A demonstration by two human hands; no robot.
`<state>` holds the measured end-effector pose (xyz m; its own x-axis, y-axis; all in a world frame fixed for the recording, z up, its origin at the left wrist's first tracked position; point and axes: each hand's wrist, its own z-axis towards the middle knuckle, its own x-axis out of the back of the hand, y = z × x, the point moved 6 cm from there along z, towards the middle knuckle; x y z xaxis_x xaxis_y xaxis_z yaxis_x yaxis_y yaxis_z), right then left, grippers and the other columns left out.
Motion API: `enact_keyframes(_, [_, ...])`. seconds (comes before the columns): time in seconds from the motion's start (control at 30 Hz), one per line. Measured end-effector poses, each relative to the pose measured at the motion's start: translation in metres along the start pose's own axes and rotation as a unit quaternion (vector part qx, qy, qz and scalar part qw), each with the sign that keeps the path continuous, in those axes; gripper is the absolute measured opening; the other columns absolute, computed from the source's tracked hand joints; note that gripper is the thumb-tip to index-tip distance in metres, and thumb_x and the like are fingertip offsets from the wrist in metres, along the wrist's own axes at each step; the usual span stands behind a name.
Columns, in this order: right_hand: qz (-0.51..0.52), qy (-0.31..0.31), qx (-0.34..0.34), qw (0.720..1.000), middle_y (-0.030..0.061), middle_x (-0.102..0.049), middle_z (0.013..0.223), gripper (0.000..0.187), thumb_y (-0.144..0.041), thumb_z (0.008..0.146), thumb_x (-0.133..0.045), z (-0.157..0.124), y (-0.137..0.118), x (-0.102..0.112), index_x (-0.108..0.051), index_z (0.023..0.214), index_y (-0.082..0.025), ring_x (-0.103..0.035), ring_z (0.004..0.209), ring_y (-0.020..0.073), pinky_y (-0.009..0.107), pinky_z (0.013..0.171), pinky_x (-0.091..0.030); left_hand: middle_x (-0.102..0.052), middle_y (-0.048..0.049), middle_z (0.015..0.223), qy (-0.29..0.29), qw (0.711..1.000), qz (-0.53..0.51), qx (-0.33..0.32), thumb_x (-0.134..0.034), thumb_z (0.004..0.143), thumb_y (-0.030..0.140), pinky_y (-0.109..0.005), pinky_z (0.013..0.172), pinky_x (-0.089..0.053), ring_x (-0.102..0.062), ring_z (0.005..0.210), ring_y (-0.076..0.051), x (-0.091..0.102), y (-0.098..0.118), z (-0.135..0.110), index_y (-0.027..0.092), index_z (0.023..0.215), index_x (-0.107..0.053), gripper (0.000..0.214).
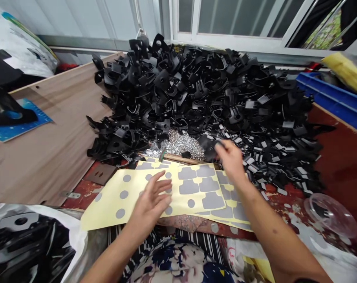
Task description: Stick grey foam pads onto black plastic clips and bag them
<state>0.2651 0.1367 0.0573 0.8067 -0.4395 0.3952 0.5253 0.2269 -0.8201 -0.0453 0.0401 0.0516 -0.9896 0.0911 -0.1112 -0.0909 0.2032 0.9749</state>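
Note:
My left hand (152,201) lies over a yellow backing sheet (113,198) that carries grey adhesive pads (190,187), fingers stretched and apart, holding nothing. My right hand (231,159) reaches past the sheet to the foot of a big heap of black plastic parts (196,90). Its fingers are closed on one black part (209,146), which is blurred by motion. A second yellow sheet (234,212) lies under the right forearm.
A pile of small silver metal pieces (178,144) and a wooden handle (184,160) lie between heap and sheets. A blue crate (334,98) stands at right, a clear plastic bowl (331,214) near right, a white bag of black parts (28,239) at lower left.

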Motion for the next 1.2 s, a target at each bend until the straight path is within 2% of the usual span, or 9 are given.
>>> enact_keyframes(0.1, [0.150,-0.140,-0.075,0.976,0.0045,-0.070,0.092,0.018,-0.035,0.095,-0.063,-0.085,-0.021,-0.034,-0.072,0.103,-0.022,-0.069,0.081,0.0214,0.033,0.068,-0.060,-0.069,-0.0081,0.124,-0.058,0.993,-0.095,0.033,-0.087,0.079,0.034,-0.032,0.097,-0.054,-0.066,0.119,-0.025,-0.054,-0.019,0.032,0.032,0.147,-0.051,0.077])
enact_keyframes(0.2, [0.076,-0.146,-0.059,0.985,0.0066,-0.071,0.101,0.021,-0.030,0.099,-0.057,-0.129,-0.028,-0.041,-0.072,0.112,-0.022,-0.068,0.089,0.0219,0.035,0.081,-0.059,-0.065,-0.0014,0.097,-0.026,0.984,-0.159,0.081,-0.083,0.081,0.029,-0.028,0.076,-0.058,-0.068,0.080,-0.016,-0.066,-0.036,0.054,0.028,0.133,-0.055,0.059])
enact_keyframes(0.3, [-0.013,-0.116,-0.004,0.993,0.0092,-0.071,0.109,0.026,-0.019,0.099,-0.047,-0.137,-0.022,-0.034,-0.069,0.113,-0.022,-0.065,0.101,0.0246,0.040,0.092,-0.054,-0.058,0.0024,0.092,0.040,0.975,-0.167,0.138,-0.074,0.078,0.011,-0.033,0.067,-0.062,-0.061,0.064,-0.011,-0.051,-0.048,0.067,0.027,0.117,-0.049,0.049])
enact_keyframes(0.5, [0.007,-0.215,-0.015,0.977,0.0075,-0.072,0.108,0.026,-0.010,0.089,-0.049,-0.133,-0.012,-0.033,-0.069,0.099,-0.023,-0.061,0.105,0.0258,0.043,0.094,-0.049,-0.060,-0.0025,0.094,0.002,0.973,-0.147,0.178,-0.066,0.074,0.000,-0.036,0.058,-0.064,-0.062,0.066,-0.014,-0.040,-0.051,0.081,0.023,0.110,-0.050,0.045])
enact_keyframes(0.7, [0.242,-0.448,-0.089,0.856,0.0056,-0.071,0.103,0.015,-0.024,0.086,-0.067,-0.135,-0.028,-0.021,-0.069,0.101,-0.022,-0.066,0.101,0.0239,0.039,0.094,-0.050,-0.059,-0.0038,0.100,0.014,0.967,-0.163,0.196,-0.067,0.075,0.001,-0.035,0.057,-0.063,-0.063,0.069,-0.015,-0.035,-0.055,0.086,0.026,0.119,-0.053,0.052])
enact_keyframes(0.77, [0.281,-0.382,-0.102,0.875,0.0033,-0.069,0.097,0.018,-0.025,0.083,-0.072,-0.127,-0.028,-0.016,-0.065,0.099,-0.023,-0.065,0.095,0.0216,0.035,0.089,-0.051,-0.058,-0.0032,0.098,0.005,0.968,-0.169,0.187,-0.068,0.074,0.001,-0.035,0.057,-0.063,-0.062,0.069,-0.015,-0.034,-0.050,0.083,0.027,0.122,-0.053,0.056])
enact_keyframes(0.87, [0.241,-0.167,-0.107,0.950,-0.0001,-0.064,0.088,0.019,-0.023,0.083,-0.075,-0.116,-0.023,-0.008,-0.061,0.096,-0.024,-0.063,0.086,0.0180,0.031,0.084,-0.051,-0.059,-0.0022,0.097,-0.065,0.964,-0.205,0.158,-0.076,0.072,0.006,-0.032,0.062,-0.060,-0.062,0.074,-0.016,-0.043,-0.037,0.068,0.028,0.128,-0.056,0.064])
enact_keyframes(0.93, [0.210,-0.087,-0.093,0.969,0.0003,-0.064,0.088,0.019,-0.022,0.084,-0.076,-0.116,-0.026,-0.012,-0.062,0.098,-0.024,-0.062,0.087,0.0181,0.032,0.085,-0.051,-0.061,-0.0032,0.102,-0.110,0.950,-0.246,0.156,-0.083,0.073,0.016,-0.030,0.067,-0.058,-0.063,0.081,-0.017,-0.051,-0.031,0.055,0.028,0.130,-0.058,0.063])
enact_keyframes(1.2, [0.174,-0.068,-0.056,0.981,0.0010,-0.063,0.090,0.009,-0.022,0.090,-0.070,-0.122,-0.036,-0.042,-0.064,0.096,-0.024,-0.061,0.089,0.0189,0.033,0.084,-0.050,-0.062,-0.0068,0.109,-0.152,0.918,-0.330,0.159,-0.073,0.090,0.042,-0.034,0.071,-0.057,-0.061,0.083,-0.019,-0.062,-0.031,0.037,0.025,0.122,-0.063,0.037])
